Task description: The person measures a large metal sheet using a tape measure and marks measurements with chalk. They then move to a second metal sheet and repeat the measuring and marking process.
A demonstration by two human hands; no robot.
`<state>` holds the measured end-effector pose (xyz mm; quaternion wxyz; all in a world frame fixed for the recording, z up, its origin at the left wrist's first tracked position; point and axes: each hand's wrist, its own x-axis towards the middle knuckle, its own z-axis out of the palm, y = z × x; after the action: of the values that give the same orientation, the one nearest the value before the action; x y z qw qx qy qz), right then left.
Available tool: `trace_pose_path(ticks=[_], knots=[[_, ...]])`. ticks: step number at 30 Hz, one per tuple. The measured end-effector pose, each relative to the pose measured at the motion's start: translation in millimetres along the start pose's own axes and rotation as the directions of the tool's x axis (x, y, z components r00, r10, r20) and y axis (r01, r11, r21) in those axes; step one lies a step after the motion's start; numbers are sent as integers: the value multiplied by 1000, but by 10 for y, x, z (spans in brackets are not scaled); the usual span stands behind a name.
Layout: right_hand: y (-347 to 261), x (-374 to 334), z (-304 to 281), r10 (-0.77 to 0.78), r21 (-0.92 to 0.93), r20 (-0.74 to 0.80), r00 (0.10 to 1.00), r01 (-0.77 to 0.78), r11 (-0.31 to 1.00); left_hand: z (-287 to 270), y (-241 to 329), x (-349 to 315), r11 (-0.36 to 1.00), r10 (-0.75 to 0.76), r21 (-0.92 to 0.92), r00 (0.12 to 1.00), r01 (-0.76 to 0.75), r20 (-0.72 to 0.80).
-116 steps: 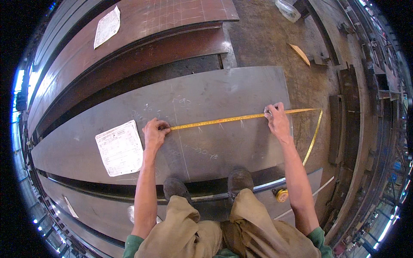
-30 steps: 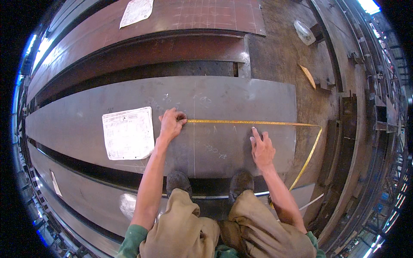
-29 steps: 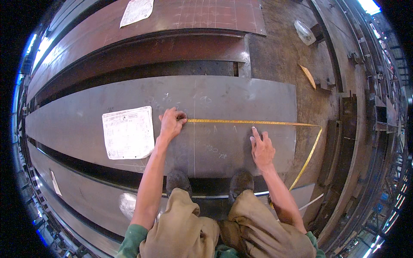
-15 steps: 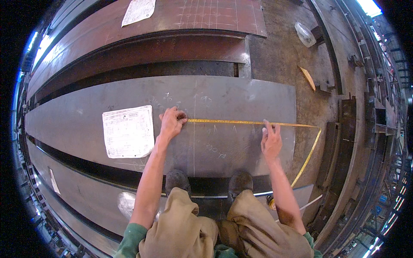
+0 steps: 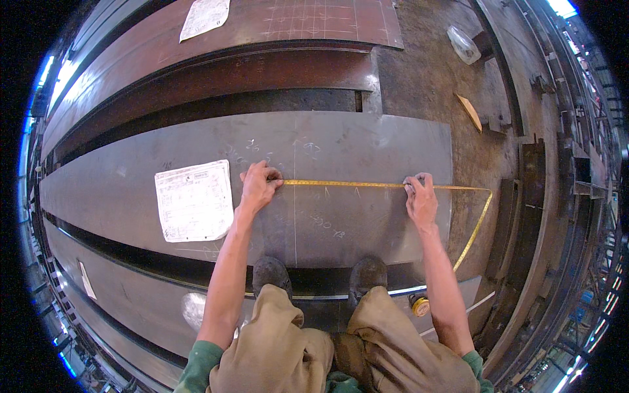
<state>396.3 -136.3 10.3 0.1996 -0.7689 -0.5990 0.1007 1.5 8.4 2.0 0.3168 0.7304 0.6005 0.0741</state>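
Observation:
A yellow tape measure blade [image 5: 347, 184] lies stretched across a grey steel plate [image 5: 373, 147] that bears white chalk marks. My left hand [image 5: 261, 187] is closed in a pinch on the blade's left end. Farther right, near the plate's right edge, my right hand [image 5: 422, 200] pinches the blade between thumb and fingers; whether it also holds something small cannot be seen. Past that edge the blade bends down toward me. A round yellow object [image 5: 420, 306], probably the tape's case, shows beside my right forearm. To the left of my left hand lies a printed drawing sheet [image 5: 194, 206].
My shoes [image 5: 368, 278] stand at the plate's near edge, by a dark gap. Beyond the plate are a reddish steel beam [image 5: 288, 71] and another sheet [image 5: 204, 18]. On the floor at right lie a wood piece [image 5: 469, 112], a plastic bag [image 5: 464, 44] and steel sections [image 5: 524, 190].
My right hand has shifted slightly right along the blade, and its fingers have closed on it. The round yellow object shows more fully. My left hand stays at the blade's end.

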Motion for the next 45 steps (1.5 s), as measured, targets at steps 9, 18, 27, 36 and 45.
trace_pose_path(ticks=[9, 18, 27, 36, 45], knots=[[19, 22, -41, 75, -3, 78, 994, -75, 997, -19, -23, 4, 1000, 18, -6, 1000, -18, 9], [29, 10, -14, 51, -2, 33, 998, -51, 999, -16, -41, -11, 1000, 24, -6, 1000, -24, 17], [36, -12, 2, 55, -4, 22, 998, -55, 998, -9, -64, -2, 1000, 17, 3, 999, -17, 33], [-17, -22, -27, 57, -16, 2, 998, -57, 998, 0, -22, -44, 999, 41, -2, 999, -41, -21], [-14, -34, 18, 90, 48, -26, 996, -89, 995, 11, -49, -49, 999, 28, -18, 1000, -28, 1]])
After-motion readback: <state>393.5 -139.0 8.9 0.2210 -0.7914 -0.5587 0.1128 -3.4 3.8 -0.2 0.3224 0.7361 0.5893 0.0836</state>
